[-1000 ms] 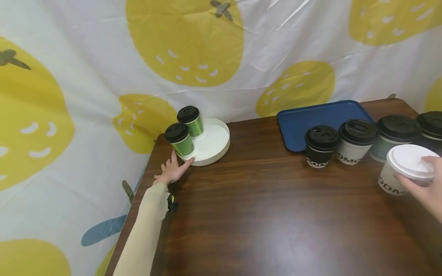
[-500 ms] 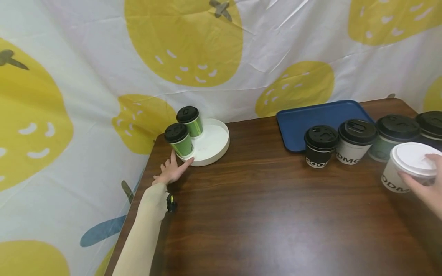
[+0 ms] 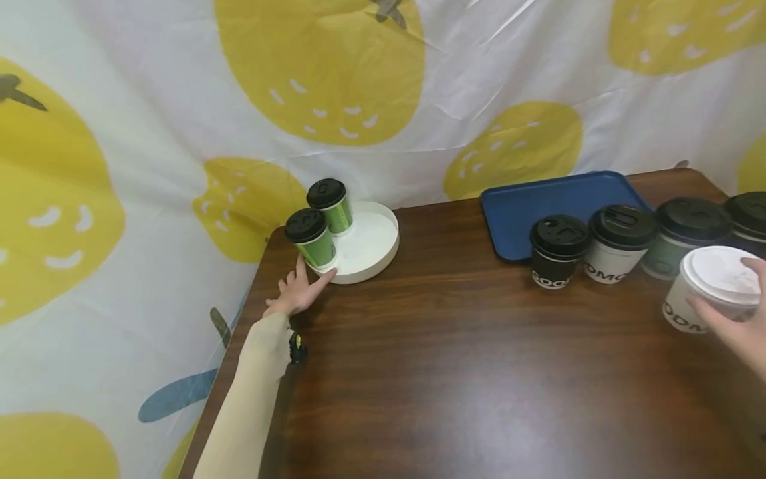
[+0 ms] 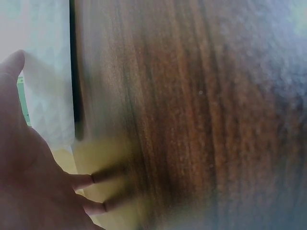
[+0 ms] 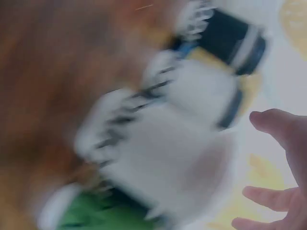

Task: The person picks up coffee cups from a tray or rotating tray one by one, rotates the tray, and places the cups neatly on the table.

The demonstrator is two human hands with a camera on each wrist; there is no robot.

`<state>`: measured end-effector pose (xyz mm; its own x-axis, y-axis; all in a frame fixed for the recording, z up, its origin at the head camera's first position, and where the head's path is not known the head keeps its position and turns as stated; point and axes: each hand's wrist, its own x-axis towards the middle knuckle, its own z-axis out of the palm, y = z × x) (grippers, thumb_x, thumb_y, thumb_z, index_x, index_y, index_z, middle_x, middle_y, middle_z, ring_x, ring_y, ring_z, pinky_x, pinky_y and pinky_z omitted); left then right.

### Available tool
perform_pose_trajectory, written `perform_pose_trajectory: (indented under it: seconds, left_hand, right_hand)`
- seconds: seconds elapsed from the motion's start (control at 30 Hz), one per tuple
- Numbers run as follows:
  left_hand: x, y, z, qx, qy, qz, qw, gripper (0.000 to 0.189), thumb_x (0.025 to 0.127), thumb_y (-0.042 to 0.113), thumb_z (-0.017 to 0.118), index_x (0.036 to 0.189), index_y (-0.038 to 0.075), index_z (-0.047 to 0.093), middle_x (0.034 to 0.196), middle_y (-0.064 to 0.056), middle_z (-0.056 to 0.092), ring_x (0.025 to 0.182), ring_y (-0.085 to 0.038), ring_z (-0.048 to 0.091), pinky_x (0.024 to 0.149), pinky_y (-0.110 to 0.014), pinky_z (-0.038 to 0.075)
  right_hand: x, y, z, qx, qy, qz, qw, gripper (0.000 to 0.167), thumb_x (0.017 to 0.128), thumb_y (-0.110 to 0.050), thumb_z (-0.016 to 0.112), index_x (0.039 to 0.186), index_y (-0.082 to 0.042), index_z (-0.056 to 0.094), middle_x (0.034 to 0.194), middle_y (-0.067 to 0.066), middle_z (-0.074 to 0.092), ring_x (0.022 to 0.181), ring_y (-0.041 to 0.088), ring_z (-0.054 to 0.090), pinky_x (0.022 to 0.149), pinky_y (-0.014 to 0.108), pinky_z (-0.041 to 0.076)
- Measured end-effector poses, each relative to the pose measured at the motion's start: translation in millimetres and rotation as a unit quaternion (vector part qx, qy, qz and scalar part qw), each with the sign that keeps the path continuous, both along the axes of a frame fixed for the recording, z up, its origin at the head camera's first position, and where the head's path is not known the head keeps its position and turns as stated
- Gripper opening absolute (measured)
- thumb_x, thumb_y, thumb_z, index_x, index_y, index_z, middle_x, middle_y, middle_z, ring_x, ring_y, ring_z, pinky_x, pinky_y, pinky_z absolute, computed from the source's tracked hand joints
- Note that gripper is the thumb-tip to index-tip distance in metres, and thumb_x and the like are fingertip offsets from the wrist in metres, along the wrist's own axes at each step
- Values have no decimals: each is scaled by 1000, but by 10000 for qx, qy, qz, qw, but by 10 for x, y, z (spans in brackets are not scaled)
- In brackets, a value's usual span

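At the left, my left hand rests with spread, fairly straight fingers against the near-left edge of a round white tray. The left wrist view shows its thumb by the tray's side wall. Two green paper cups with black lids stand on that tray, one nearer and one behind. At far right, my right hand is at a white paper cup with a white lid. In the blurred right wrist view, thumb and fingers are spread beyond its lid end, and no grip shows.
A blue tray lies at the back right of the brown table. Before it stand black-lidded cups in a row: a small black one, a white one, a green one and a dark one. A patterned cloth hangs behind.
The white-lidded cup has shifted slightly right and away, and my right hand's fingers have moved a little off its lid. My left hand has stayed at the round tray.
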<state>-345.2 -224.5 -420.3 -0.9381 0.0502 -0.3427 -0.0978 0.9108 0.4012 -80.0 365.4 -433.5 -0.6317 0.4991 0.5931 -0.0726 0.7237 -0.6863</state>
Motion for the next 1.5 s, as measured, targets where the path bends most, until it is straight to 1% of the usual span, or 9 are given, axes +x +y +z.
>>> perform_pose_trajectory:
  seconds: [0.17,0.2,0.3,0.5,0.67,0.77,1.03,1.33,1.5]
  left_hand:
    - [-11,13,48,84,216,-6,9997,121,83,95,34,163,25,-25,172,-31,-3,157,-59,-7,111,-89,-2]
    - [-11,9,49,81,245,-18,9997,121,84,94,34,163,24,-25,172,-32,-3,157,-59,-6,111,-89,-1]
    - [-18,-10,20,-17,190,37,9998,119,84,94,33,163,27,-26,172,-30,-3,158,-58,-7,112,-88,-1]
    - [-71,-70,-98,29,60,125,9999,121,81,96,35,162,31,-27,173,-26,-6,158,-55,-11,112,-89,-2]
    - [-43,-18,-132,38,82,204,9998,119,82,94,38,163,31,-25,174,-26,-3,159,-55,-8,112,-89,0]
    - [44,97,-97,-6,111,185,9998,117,85,92,36,163,30,-23,174,-26,-2,158,-56,-7,113,-88,0]
    - [176,427,-114,175,185,51,9997,116,84,93,37,166,30,-17,175,-23,1,159,-55,-5,113,-88,-1]
    - [282,725,-128,342,37,-23,9994,110,88,88,40,164,34,-19,175,-21,-1,159,-54,-7,114,-86,-5]
    - [273,829,-65,333,207,-89,9992,108,89,84,43,165,35,-15,175,-21,4,160,-54,-3,115,-86,-3]
  right_hand:
    - [-58,-614,602,1186,317,437,9915,107,84,-88,51,121,13,61,140,42,50,143,58,37,128,49,23]
    - [-107,-758,681,1475,442,557,9865,112,81,-94,44,116,11,64,139,40,52,146,57,35,124,63,21]
    - [-287,-1221,816,2186,549,1062,9685,98,89,-88,39,110,3,68,131,34,60,142,57,38,109,77,24]
    - [-899,-2131,881,2342,-240,2654,9350,53,86,-48,77,115,-4,71,129,22,67,135,49,47,101,71,38]
    - [-1568,-2750,875,2089,-1442,3608,8975,56,88,-36,80,126,1,65,129,22,66,129,45,54,107,59,47]
    - [-1905,-3043,813,2116,-1659,3853,8827,63,90,-37,78,135,3,59,134,26,62,127,45,57,109,55,48]
    - [-2454,-3562,750,2489,-1867,3808,8707,81,94,-46,72,155,-3,41,157,27,41,139,48,49,110,58,49]
    - [-2670,-3660,686,2575,-2351,3525,8684,77,95,-46,71,157,-11,42,164,29,31,148,47,39,114,56,48]
    - [-2707,-3545,665,2236,-2330,3424,8823,62,98,-33,70,153,-12,48,161,28,36,138,47,52,99,58,57]
